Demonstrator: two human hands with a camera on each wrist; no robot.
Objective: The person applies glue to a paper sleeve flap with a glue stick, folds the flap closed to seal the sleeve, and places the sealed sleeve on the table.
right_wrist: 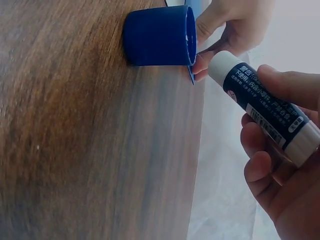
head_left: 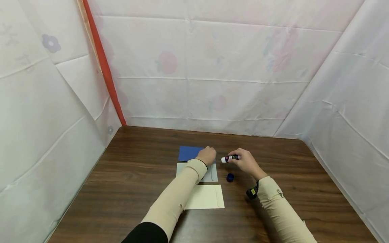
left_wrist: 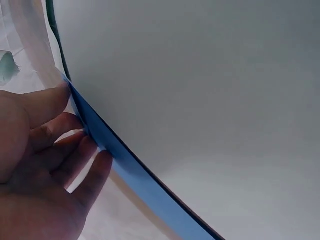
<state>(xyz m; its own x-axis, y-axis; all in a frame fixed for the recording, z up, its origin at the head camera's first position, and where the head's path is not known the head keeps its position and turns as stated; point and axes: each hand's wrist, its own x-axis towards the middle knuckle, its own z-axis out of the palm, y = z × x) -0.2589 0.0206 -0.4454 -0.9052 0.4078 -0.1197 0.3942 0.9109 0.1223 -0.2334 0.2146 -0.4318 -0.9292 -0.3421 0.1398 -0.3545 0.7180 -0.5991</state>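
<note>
My left hand [head_left: 207, 155] pinches the right edge of a blue envelope [head_left: 189, 153] at the back of the row. In the left wrist view, thumb and fingertips are on that blue edge [left_wrist: 132, 162]. My right hand [head_left: 247, 163] holds an uncapped glue stick [right_wrist: 265, 102] between thumb and fingers, its white end tilted toward the left hand, apart from the envelope. The blue cap [head_left: 230, 177] sits on the table below it. Nearer me lies a pale grey envelope [head_left: 214, 173], partly covered by the left wrist.
A cream envelope [head_left: 206, 197] lies closest to me, partly under the left forearm. All of this is on a dark wooden table [head_left: 121, 189]. White printed sheets [head_left: 212, 67] hang behind and at both sides, with a red strip [head_left: 104, 64] at the left corner.
</note>
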